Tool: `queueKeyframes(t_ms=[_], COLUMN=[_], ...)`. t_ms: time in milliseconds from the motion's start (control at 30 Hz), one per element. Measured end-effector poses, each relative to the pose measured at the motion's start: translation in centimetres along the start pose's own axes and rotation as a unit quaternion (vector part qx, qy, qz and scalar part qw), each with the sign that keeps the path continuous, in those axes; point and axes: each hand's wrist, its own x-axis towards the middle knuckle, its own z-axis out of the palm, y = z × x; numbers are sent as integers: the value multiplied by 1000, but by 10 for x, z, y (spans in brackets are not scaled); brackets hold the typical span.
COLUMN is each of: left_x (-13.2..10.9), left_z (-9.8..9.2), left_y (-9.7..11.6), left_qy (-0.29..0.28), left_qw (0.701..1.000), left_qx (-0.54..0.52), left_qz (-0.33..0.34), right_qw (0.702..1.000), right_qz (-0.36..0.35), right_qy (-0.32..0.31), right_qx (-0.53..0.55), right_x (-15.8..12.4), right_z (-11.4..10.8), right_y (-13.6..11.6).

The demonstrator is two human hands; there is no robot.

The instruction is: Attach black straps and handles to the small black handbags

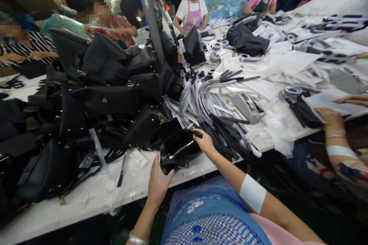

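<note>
A small glossy black handbag (178, 149) with a gold trim lies on its side at the near edge of the white table (86, 195). My left hand (157, 185) rests against the bag's near end, fingers together and wrapped on its lower edge. My right hand (204, 142) lies on the bag's far right corner, fingers curled over the rim. Right behind my right hand spreads a pile of black straps (218, 122), some in clear sleeves.
A big heap of black handbags (100, 92) fills the table's left half. White paper pieces and a tape dispenser (247, 108) cover the right. Another person's hands (330, 116) work at the right edge. Several people sit along the far side. A grey post (149, 15) rises mid-table.
</note>
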Motion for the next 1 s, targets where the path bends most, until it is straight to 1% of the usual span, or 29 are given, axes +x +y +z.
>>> queueKeyframes(t_ms=[67, 133, 167, 200, 233, 267, 300, 367, 400, 467, 533, 567, 633, 700, 767, 833, 900, 933, 967, 1000], left_x=[3, 24, 41, 60, 80, 100, 118, 141, 146, 143, 129, 122, 113, 110, 113, 116, 115, 113, 110, 108], left_z=[-11, -17, -19, -21, -22, -23, -23, -23, -22, -17, -8, -2, 12, 26, 39, 50, 60, 65, 68, 71], left_y=[26, 44, 49, 52, 53, 53, 53, 55, 58, 63, 67, 66, 62, 56, 52, 51, 54, 56, 57, 58], left_qy=[18, 65, 100, 129, 144, 141, 128, 78, 51, -1, -44, -66, -116, -159, -169, -152, -132, -125, -120, -120], left_qw=[998, 994, 992, 989, 988, 988, 990, 994, 992, 976, 959, 953, 942, 934, 931, 930, 928, 927, 926, 926], left_qx=[15, 15, 6, -14, -38, -57, -57, -1, 38, 105, 143, 155, 175, 192, 219, 257, 290, 299, 301, 296], left_qz=[59, 89, 83, 63, 41, 23, 21, 71, 111, 191, 241, 253, 262, 256, 237, 212, 194, 191, 193, 200], right_qw=[1000, 1000, 999, 999, 998, 997, 995, 989, 984, 963, 931, 914, 888, 875, 867, 859, 850, 852, 861, 879], right_qz=[-8, -20, -29, -40, -51, -63, -76, -111, -138, -212, -290, -317, -344, -350, -363, -379, -384, -378, -366, -346], right_qy=[-13, -18, -18, -17, -16, -17, -18, -11, -4, -7, -54, -89, -149, -178, -202, -244, -291, -304, -302, -280], right_qx=[-2, -3, -8, -16, -26, -40, -56, -91, -113, -164, -214, -236, -269, -284, -274, -244, -211, -197, -183, -170], right_x=[-5, -9, -10, -11, -13, -15, -18, -27, -34, -49, -64, -70, -78, -79, -78, -77, -77, -76, -74, -70], right_z=[0, -1, -1, -2, -4, -6, -10, -17, -21, -29, -32, -32, -29, -23, -22, -27, -37, -43, -50, -57], right_y=[-2, -3, -2, -1, 0, 1, 1, -2, -5, -12, -16, -16, -11, -2, 6, 10, 12, 11, 11, 11])
